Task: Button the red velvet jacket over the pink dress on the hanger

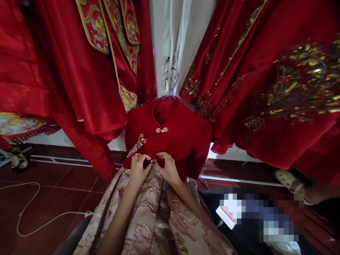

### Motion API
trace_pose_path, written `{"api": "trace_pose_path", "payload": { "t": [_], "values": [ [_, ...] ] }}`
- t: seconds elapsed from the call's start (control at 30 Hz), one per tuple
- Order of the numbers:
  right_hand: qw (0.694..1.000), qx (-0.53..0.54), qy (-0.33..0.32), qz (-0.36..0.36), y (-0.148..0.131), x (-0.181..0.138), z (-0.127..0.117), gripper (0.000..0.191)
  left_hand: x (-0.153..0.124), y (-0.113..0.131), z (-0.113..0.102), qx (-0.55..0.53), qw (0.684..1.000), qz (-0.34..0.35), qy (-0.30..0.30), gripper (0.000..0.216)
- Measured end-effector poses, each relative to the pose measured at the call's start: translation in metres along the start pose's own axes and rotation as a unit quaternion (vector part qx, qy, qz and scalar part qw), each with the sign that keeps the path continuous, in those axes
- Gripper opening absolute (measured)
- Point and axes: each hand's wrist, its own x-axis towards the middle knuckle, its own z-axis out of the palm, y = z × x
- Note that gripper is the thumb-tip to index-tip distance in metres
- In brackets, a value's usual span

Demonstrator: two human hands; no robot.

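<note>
A red jacket [174,134] with a stand-up collar hangs from a purple hanger [172,88]. At its neck sits a pearl-beaded fastener [162,130]. A beaded tassel ornament [140,141] is fixed to its left side in view. My left hand [138,167] and my right hand [168,169] meet at the lower front edge of the jacket. Their fingertips pinch either side of a small beaded fastener [153,161], partly covered by the fingers. Below the hands spreads a pinkish-gold brocade fabric [146,212] in folds.
Red embroidered garments [79,71] hang on the left, and a sequinned red garment [281,95] hangs on the right. On the tiled floor lies a pale cable [39,191]. To the lower right, a person's foot in a clog [288,180] shows near a blurred area.
</note>
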Motion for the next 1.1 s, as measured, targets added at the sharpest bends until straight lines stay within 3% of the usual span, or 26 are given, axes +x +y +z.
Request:
{"api": "trace_pose_path", "payload": {
  "t": [0.17, 0.33, 0.53, 0.7, 0.93, 1.1],
  "values": [
    [1.0, 0.013, 0.003, 0.004, 0.002, 0.0, 0.003, 0.024, -0.002, 0.0, -0.002, 0.046, 0.998, -0.027, 0.045, 0.022],
    [0.998, 0.065, -0.008, 0.005, -0.002, 0.0, 0.002, 0.014, -0.003, 0.0, -0.001, 0.033, 0.999, 0.009, 0.031, 0.018],
    [0.998, 0.054, -0.012, -0.006, -0.007, 0.0, -0.002, 0.014, -0.004, -0.002, 0.0, 0.037, 0.999, 0.006, 0.029, 0.015],
    [0.998, 0.055, -0.003, -0.007, -0.01, 0.0, -0.003, 0.015, -0.004, -0.004, 0.002, -0.041, 0.999, 0.001, 0.027, 0.014],
    [0.995, 0.09, -0.045, 0.001, -0.01, 0.002, -0.011, 0.015, -0.006, -0.005, 0.003, -0.16, 0.986, -0.04, 0.026, 0.017],
    [0.996, 0.083, -0.035, 0.009, -0.012, 0.002, -0.011, 0.015, -0.007, -0.004, 0.003, -0.189, 0.98, -0.06, 0.023, 0.02]
  ]
}}
